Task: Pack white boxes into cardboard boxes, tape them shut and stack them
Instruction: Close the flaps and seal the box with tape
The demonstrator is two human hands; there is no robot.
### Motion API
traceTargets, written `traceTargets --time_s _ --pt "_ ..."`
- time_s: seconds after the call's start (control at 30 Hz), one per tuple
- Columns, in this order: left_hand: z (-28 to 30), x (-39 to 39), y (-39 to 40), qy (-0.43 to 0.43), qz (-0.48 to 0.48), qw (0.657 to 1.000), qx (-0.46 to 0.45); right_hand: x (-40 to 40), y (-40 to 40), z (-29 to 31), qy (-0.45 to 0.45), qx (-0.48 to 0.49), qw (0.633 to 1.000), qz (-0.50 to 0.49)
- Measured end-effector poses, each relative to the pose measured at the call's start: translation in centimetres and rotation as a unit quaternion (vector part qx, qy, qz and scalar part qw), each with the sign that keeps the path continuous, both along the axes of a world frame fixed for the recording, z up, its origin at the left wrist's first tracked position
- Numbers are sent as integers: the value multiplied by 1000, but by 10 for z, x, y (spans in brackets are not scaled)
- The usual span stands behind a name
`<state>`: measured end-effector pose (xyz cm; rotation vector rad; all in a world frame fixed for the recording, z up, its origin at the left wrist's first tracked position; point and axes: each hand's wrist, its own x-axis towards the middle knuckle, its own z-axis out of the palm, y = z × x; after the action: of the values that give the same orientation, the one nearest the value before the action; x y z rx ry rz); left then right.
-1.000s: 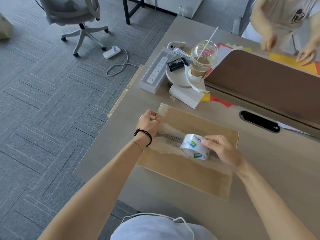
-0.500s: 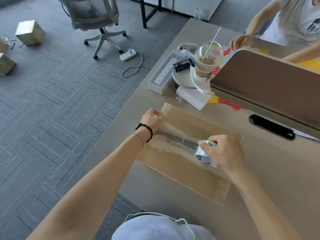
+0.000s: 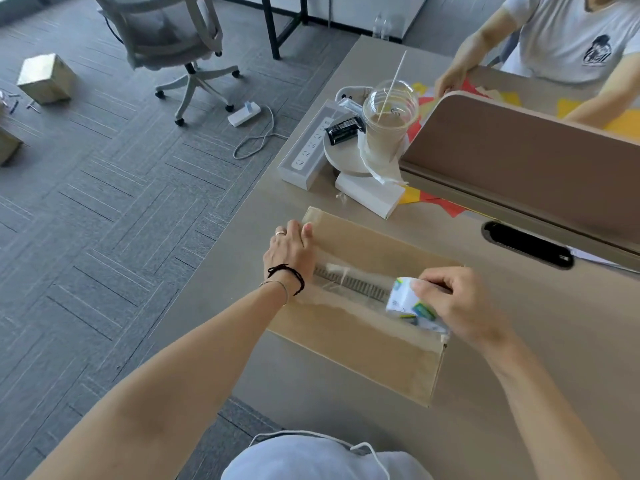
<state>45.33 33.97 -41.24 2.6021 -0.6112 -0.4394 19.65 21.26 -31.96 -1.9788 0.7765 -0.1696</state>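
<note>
A flat cardboard box lies on the beige table, its centre seam covered by a strip of clear tape. My left hand rests on the box's left end, fingers curled over the edge, holding the tape's start down. My right hand grips a roll of clear tape with a white, green and blue core near the box's right end. A white box lies behind the cardboard box.
A white power strip, a round white stand and a plastic cup with a straw sit at the back. A brown divider runs along the right. Another person works beyond it. Taped cardboard boxes and an office chair stand on the floor.
My right hand has pulled the tape roll along the seam toward the box's right end and tipped it over. My left hand stayed at the left end.
</note>
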Motion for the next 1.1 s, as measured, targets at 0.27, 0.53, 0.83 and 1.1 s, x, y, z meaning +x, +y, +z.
traceTargets --time_s 0.27,0.53,0.83,1.1 --pt "4 -9 -2 -122 -45 991 15 -22 -2 -9 117 -105 987 -39" --pt "1 -30 -15 -85 10 995 52 -50 -2 -10 12 87 996 -34" --pt "1 -30 -13 -89 5 996 14 -55 -5 -8 102 -26 986 -127" --pt "5 -55 -25 -189 -163 968 -10 -85 -14 -5 16 112 992 -55"
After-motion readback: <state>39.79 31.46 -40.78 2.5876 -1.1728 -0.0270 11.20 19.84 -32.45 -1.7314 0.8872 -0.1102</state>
